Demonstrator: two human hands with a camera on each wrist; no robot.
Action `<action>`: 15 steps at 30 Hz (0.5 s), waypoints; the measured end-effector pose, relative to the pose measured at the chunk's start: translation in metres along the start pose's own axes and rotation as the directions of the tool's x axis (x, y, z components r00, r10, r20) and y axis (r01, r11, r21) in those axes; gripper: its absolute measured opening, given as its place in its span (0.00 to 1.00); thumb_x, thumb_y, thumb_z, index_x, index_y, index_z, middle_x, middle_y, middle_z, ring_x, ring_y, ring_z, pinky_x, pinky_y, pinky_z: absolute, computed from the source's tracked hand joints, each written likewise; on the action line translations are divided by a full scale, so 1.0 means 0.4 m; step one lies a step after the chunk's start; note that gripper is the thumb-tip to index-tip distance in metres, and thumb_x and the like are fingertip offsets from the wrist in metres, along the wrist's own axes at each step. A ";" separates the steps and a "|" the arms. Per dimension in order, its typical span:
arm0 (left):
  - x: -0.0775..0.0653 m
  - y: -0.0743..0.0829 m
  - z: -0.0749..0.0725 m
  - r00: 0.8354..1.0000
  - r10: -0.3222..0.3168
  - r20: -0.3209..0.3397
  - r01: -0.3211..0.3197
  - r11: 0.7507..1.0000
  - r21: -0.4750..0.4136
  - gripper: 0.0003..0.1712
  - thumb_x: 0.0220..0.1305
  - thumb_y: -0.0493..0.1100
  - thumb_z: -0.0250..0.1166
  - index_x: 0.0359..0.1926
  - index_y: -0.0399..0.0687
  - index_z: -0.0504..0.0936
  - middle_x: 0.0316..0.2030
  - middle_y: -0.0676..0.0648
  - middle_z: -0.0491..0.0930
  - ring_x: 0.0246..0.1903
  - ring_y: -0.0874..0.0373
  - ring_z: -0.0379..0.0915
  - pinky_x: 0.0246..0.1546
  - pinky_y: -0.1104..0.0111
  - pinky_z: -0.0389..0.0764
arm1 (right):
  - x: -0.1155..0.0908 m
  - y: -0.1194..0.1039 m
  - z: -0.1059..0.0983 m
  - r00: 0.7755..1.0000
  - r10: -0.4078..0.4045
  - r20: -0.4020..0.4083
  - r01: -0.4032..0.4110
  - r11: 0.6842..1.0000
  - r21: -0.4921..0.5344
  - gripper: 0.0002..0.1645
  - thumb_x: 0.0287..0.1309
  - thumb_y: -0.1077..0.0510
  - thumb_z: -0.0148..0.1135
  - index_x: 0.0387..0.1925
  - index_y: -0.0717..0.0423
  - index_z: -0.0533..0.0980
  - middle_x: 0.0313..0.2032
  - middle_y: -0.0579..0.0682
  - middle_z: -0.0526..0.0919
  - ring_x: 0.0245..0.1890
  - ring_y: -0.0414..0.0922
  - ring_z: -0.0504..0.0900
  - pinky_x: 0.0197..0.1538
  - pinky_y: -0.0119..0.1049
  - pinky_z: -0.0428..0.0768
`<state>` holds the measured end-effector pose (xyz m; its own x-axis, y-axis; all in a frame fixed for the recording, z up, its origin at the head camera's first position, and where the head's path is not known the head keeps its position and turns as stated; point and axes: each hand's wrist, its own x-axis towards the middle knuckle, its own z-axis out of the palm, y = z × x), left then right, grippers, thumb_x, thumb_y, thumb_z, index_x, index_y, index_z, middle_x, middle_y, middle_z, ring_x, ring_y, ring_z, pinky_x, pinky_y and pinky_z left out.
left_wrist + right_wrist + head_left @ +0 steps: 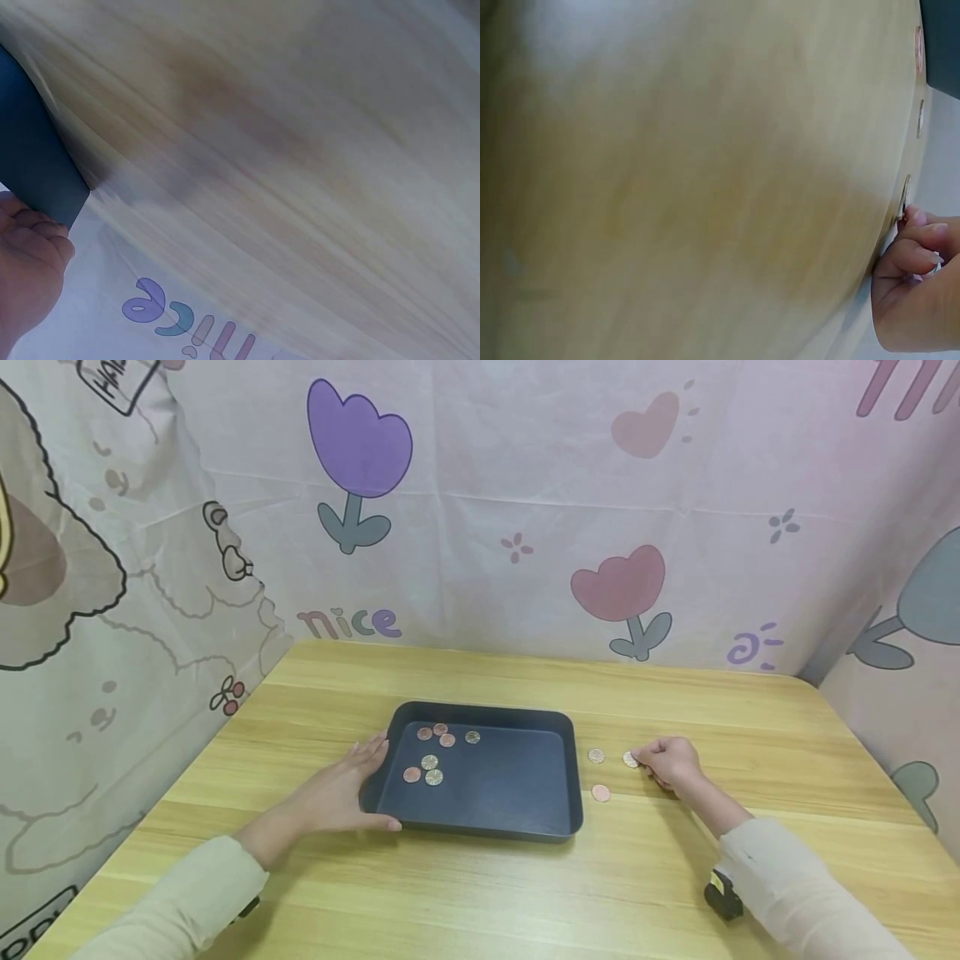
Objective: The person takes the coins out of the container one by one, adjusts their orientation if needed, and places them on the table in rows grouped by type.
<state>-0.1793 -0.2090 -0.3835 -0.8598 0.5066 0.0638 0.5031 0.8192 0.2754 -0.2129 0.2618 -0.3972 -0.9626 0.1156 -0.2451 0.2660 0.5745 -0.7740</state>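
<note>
We work on a light wood bench (480,877) backed by a printed cloth (480,510) with tulips. The dark tray (525,827) sits mid-bench; our left hand (341,789) lies flat against its left wall, fingers straight, gripping nothing, just bracing it. Seven coins (431,762) lie in the tray's left half. Three more are on the bench just right of the tray: a silver coin (596,756), a copper coin (600,792), and the far-right coin (630,760), which our right hand (670,762) touches with curled fingertips. It looks like a pinch starting, but we can't tell whether it's actually lifted. To do this well, we judge: tip the coin onto its edge with a fingertip, pinch it across its faces, keep the left hand steady on the tray, and release low so nothing bounces out. View differences: the head view alone shows the tray contents and the whole layout. The right wrist view shows the coin edge-on at the fingertips (915,217), looking slightly raised off the wood, which the head view can't resolve. The left wrist view shows only the tray corner (37,165) against our fingers, plus blurred wood.
</note>
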 end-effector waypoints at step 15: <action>-0.001 0.002 -0.003 1.000 -0.007 0.001 0.007 1.000 0.014 0.70 0.36 0.76 0.65 0.66 0.27 0.56 0.69 0.32 0.50 0.67 0.35 0.49 0.68 0.48 0.54 | -0.033 -0.073 0.004 0.986 -0.137 -0.092 0.138 0.990 -0.001 0.17 0.62 0.55 0.55 0.40 0.68 0.73 0.20 0.46 0.76 0.14 0.33 0.65 0.15 0.24 0.65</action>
<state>-0.1788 -0.2089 -0.3820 -0.8635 0.5008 0.0606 0.4978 0.8266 0.2624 -0.2079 0.2420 -0.3721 -0.9906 0.1094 -0.0818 0.1307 0.5854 -0.8001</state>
